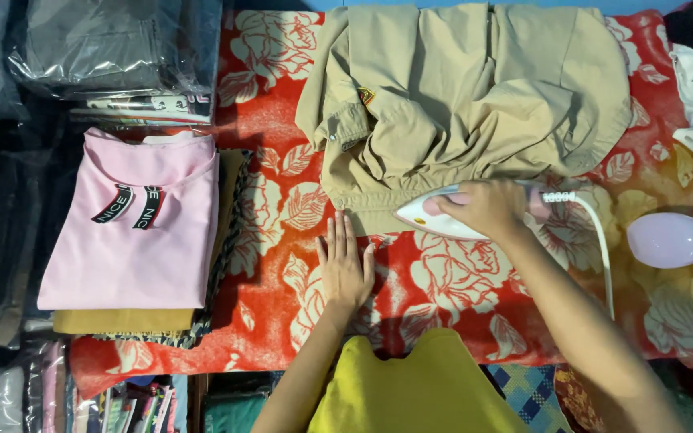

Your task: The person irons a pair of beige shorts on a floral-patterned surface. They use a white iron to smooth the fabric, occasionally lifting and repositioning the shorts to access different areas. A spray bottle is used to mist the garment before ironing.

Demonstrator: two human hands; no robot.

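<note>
Nearest the camera, the left hand (345, 269) was laid flat and open on the red floral blanket (435, 289) while the iron (443, 215) was gripped by the right hand (487, 207) at the still-crumpled khaki shirt's (467, 96) near hem, folded clothes (134, 232) stacked left.

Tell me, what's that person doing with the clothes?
The person is ironing. Their right hand grips a white and pink iron at the lower edge of a beige garment, which lies on a red flowered blanket. Their left hand rests flat on the blanket beside it. A folded pink shirt tops a pile on the left.
</note>
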